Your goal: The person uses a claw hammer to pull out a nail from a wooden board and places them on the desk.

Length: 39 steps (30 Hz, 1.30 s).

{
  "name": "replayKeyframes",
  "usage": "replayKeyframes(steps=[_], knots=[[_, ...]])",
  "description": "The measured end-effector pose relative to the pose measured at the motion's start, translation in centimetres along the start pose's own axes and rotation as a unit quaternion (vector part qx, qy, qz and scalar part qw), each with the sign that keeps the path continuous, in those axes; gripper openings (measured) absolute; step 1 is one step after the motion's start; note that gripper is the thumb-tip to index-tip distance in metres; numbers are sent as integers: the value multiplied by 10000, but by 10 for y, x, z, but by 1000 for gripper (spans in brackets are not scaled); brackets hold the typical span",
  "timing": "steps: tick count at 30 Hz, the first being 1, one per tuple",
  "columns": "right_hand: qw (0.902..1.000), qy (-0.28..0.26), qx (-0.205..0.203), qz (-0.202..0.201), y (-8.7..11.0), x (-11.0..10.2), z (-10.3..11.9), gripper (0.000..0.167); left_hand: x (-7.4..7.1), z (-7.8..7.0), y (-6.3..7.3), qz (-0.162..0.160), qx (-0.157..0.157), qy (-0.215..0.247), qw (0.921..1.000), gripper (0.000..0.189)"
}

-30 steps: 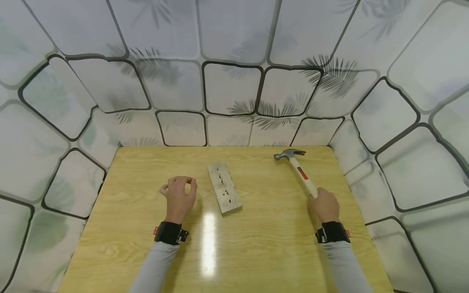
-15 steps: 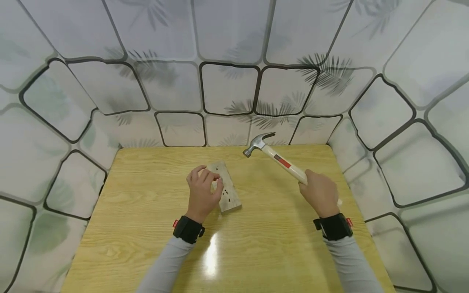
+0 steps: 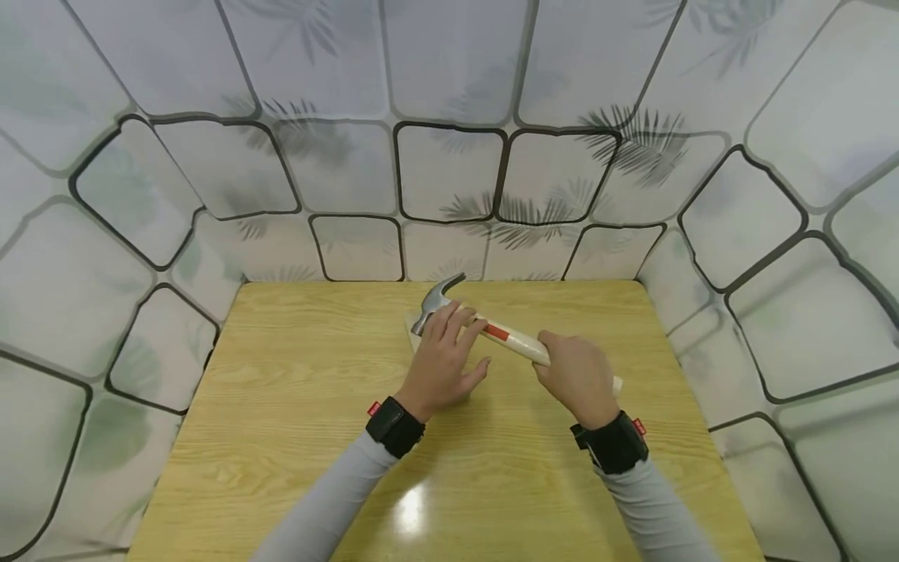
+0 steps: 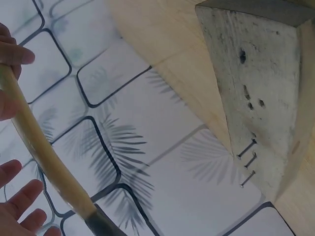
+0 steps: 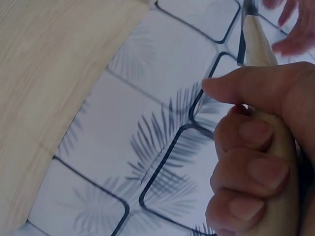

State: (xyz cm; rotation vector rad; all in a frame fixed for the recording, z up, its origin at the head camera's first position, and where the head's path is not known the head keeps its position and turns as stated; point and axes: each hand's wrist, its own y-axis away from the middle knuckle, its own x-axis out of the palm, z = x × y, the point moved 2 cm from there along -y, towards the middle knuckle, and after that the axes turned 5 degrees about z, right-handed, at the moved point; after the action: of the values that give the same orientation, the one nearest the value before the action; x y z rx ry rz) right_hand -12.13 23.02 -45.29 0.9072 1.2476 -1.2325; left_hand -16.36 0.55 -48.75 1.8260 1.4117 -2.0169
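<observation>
My right hand (image 3: 579, 378) grips the pale wooden handle of a claw hammer (image 3: 516, 341), fingers wrapped around it in the right wrist view. The steel hammer head (image 3: 434, 303) is raised over the far end of a small wooden board. My left hand (image 3: 441, 363) is beside the handle near the head, fingers extended and spread. In the head view it hides most of the board, leaving a pale edge. The left wrist view shows the board (image 4: 266, 73) with several dark holes and thin nails (image 4: 247, 160) standing out of it near one end.
Board and hands are over a yellow wood-grain table (image 3: 281, 437). A white cloth wall (image 3: 449, 172) with dark outlines and leaf prints surrounds its back and sides.
My right hand has lifted the hammer and swung its head left over the board. My left hand has moved right to the board and handle, its fingers going from a pinch to spread.
</observation>
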Motion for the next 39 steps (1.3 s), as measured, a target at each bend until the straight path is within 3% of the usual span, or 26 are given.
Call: replayKeyframes(steps=[6,12,19,25,28,32,39], knots=[[9997,-31,-230,-2,-4,8,23,23,6,-5,-7,463,35,-332,9984,58],[9991,-64,-415,-11,-4,14,38,25,11,1,1,760,-194,-343,9963,54],[9984,-104,-558,-1,-4,22,48,32,14,12,9,1119,-286,-303,9928,31],[9976,-60,-677,119,-8,30,52,33,21,19,15,1327,-410,-135,9902,36],[9976,-60,-637,279,-9,35,56,29,25,23,17,1593,-520,-143,9858,42],[9973,-101,-601,416,-9,41,61,26,26,28,19,2159,-723,-161,9736,44],[9921,-66,-1231,221,-9,48,65,35,29,32,28,2584,-980,239,9607,42]])
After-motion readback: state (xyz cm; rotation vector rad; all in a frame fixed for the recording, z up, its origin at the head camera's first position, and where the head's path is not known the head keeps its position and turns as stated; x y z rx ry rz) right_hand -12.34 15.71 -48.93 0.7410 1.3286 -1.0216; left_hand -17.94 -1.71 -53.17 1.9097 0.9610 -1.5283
